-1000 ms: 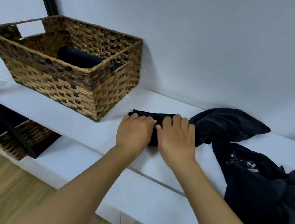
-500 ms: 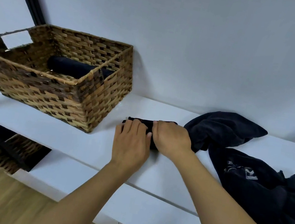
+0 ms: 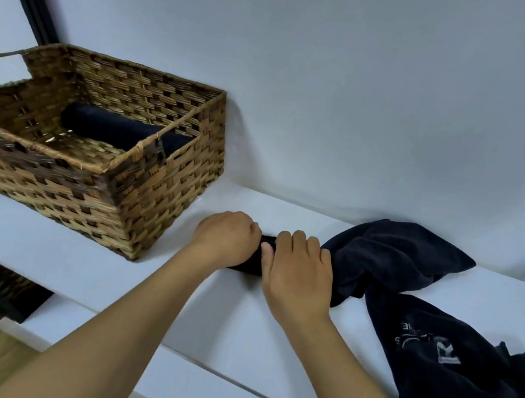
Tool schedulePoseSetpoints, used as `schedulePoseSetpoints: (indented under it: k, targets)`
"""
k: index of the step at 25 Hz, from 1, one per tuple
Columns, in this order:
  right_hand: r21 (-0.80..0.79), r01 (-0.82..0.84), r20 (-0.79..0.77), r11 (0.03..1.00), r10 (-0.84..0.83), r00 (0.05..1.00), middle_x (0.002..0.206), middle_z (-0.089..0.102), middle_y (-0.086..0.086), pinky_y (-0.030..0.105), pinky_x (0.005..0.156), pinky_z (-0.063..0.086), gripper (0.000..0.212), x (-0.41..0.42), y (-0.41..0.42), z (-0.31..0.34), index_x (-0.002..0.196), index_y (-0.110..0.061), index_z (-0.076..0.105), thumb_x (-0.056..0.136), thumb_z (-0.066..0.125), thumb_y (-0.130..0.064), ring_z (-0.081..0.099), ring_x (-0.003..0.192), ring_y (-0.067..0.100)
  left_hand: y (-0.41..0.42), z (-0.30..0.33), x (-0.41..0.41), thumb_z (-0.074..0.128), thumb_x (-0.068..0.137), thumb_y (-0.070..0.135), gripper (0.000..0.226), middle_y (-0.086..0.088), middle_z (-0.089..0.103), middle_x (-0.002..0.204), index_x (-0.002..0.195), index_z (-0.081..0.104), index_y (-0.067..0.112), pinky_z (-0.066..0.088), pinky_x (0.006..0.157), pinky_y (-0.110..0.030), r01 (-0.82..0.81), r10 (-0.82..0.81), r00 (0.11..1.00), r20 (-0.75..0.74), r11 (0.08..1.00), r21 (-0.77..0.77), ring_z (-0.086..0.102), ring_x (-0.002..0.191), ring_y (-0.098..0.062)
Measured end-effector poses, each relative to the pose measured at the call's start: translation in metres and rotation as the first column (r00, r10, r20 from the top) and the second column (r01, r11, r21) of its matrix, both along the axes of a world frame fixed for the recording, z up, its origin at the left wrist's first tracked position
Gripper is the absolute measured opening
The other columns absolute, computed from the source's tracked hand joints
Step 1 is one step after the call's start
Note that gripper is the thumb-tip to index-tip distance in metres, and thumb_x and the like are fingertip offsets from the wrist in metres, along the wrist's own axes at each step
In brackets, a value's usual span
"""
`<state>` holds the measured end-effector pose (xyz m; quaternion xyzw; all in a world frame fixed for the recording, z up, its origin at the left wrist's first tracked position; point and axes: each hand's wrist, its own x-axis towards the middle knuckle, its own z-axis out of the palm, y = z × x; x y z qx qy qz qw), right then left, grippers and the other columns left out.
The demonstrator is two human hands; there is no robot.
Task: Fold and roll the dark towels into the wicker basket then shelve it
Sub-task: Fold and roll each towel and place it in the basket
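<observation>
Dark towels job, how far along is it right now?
Done: one rolled towel already lies inside the wicker basket. In hand: the left hand and right hand grip a second towel, partly rolled, its loose end trailing right on the white shelf top. Left: finish this roll, put it in the basket, roll the printed towel, then shelve the basket.

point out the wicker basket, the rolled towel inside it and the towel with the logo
wicker basket (image 3: 163, 203), head view, on its outer right wall
rolled towel (image 3: 109, 128), head view, on the middle of the roll
logo towel (image 3: 465, 389), head view, on the cloth beside the print
</observation>
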<state>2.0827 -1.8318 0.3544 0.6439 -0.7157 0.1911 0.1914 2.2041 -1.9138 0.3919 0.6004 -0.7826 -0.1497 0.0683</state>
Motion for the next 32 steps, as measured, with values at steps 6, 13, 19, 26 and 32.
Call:
schedulePoseSetpoints:
  k: [6,13,19,26,32]
  targets:
    - [0.378,-0.144,0.146,0.915,0.095,0.985,0.08,0.054,0.004,0.035,0.062,0.035,0.058,-0.023,-0.042,0.031,0.092,-0.013,0.056,0.105,0.006,-0.039,0.053,0.074,0.028,0.036,-0.033,0.001,0.033,0.101,0.03,0.037,-0.003,0.058,0.078,0.078,0.057,0.016,0.036,0.065,-0.041,0.131,-0.092,0.991,0.096,0.803,-0.581,0.051,0.074,-0.028]
    - [0.317,0.114,-0.01,0.942,-0.117,0.993,0.09,0.062,0.009,0.042,0.069,0.039,0.025,0.001,-0.045,0.031,0.091,-0.011,0.063,0.1,0.045,-0.026,0.056,0.083,0.032,-0.017,0.001,-0.007,0.03,0.103,0.033,0.039,-0.006,0.068,0.086,0.071,0.049,0.021,0.039,0.066,-0.035,0.225,-0.196,0.971,0.136,0.941,-0.254,0.06,0.082,-0.029]
    - [0.276,0.058,0.052,0.96,-0.075,0.996,0.068,0.059,0.006,0.036,0.058,0.034,0.05,-0.016,-0.066,0.022,0.068,-0.014,0.051,0.099,0.016,-0.032,0.051,0.063,0.031,-0.041,-0.007,-0.01,0.034,0.102,0.026,0.029,0.002,0.055,0.088,0.082,0.052,0.015,0.04,0.072,-0.035,0.221,-0.26,0.958,-0.119,0.938,-0.268,0.054,0.091,-0.021]
    - [0.343,-0.105,0.312,0.934,-0.008,0.95,0.068,0.051,-0.005,0.036,0.064,0.037,0.046,-0.028,-0.078,0.03,0.064,-0.021,0.044,0.103,0.028,-0.038,0.051,0.073,0.025,-0.016,-0.007,0.016,0.05,0.085,0.051,0.032,0.007,0.051,0.085,0.095,0.055,0.021,0.036,0.071,-0.033,0.466,-0.478,0.878,0.02,0.846,-0.261,0.043,0.084,-0.017]
    - [0.109,-0.126,0.081,0.986,0.117,0.99,0.087,0.053,-0.004,0.036,0.072,0.037,0.033,-0.013,-0.049,0.025,0.077,-0.023,0.057,0.094,0.033,-0.037,0.052,0.082,0.025,0.022,0.008,0.005,0.06,0.079,0.057,0.04,0.003,0.064,0.094,0.091,0.049,0.021,0.041,0.07,-0.034,0.242,-0.226,0.968,0.108,0.955,-0.173,0.058,0.09,-0.02]
